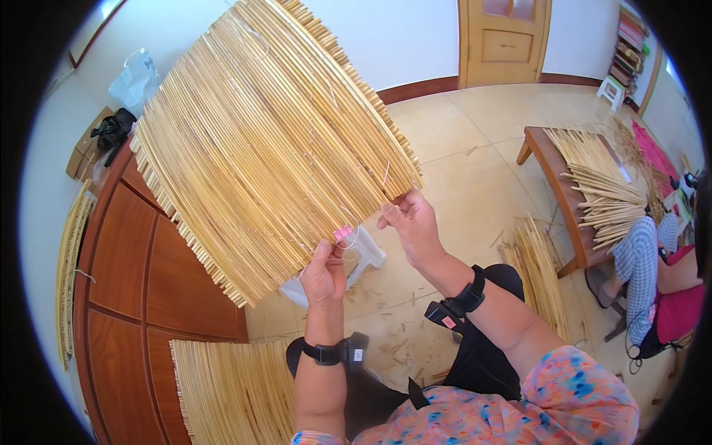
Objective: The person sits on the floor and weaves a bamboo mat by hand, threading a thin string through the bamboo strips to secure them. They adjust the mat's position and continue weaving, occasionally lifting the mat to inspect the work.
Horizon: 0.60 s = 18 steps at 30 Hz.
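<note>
A large mat of straw-coloured reed stalks (259, 148) bound side by side hangs tilted in front of me. My left hand (324, 278) pinches its lower edge between thumb and fingers. Just above those fingertips sits a small pink piece (343, 233), too small to name. Thin pale thread (359, 222) loops loosely between my hands at that edge. My right hand (417, 228) closes on the mat's lower right corner, thumb in front. Its other fingers are partly hidden behind the stalks.
A second reed mat (230, 386) lies lower left by a brown wooden panelled piece (119, 326). White plastic stool (367, 256) is partly behind the mat. At right, a wooden bench (549, 174) bears stalks (604, 185), with a seated person (645, 274) beside it. Stalk bundles (535, 267) and scraps lie on the floor.
</note>
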Motion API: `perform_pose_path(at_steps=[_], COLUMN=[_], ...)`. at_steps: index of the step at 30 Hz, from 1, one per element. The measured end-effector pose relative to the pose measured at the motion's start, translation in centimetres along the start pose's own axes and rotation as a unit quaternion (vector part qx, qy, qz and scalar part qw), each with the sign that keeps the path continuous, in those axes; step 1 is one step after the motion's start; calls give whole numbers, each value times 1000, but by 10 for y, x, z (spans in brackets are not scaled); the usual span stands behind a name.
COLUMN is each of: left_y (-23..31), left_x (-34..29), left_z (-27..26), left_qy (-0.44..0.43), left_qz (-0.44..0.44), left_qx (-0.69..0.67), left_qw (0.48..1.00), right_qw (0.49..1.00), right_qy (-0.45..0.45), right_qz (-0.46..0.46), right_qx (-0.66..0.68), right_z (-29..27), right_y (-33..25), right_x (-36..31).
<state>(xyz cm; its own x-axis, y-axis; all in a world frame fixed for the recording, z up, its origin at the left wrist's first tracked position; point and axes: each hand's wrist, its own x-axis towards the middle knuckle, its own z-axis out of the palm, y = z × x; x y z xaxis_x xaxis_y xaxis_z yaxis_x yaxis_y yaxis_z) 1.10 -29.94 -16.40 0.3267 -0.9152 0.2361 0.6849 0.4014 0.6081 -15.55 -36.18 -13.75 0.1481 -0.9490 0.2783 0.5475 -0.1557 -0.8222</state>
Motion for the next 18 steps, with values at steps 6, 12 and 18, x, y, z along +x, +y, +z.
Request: perform_pose_path(at_steps=[6,12,18], left_y=[0,0,0], left_x=[2,3,-1], left_z=[-2,-8,2], left_qy=[39,15,-18], left_qz=[-7,-3,-1], left_qx=[-23,3,41], left_qw=[999,1000,999], right_qw=[999,999,997], right_qy=[34,42,68], right_qz=[-2,-5,-15], right_qx=[-8,-32,-31], right_z=[1,6,4], right_y=[-10,-13,-8], right_x=[3,7,8])
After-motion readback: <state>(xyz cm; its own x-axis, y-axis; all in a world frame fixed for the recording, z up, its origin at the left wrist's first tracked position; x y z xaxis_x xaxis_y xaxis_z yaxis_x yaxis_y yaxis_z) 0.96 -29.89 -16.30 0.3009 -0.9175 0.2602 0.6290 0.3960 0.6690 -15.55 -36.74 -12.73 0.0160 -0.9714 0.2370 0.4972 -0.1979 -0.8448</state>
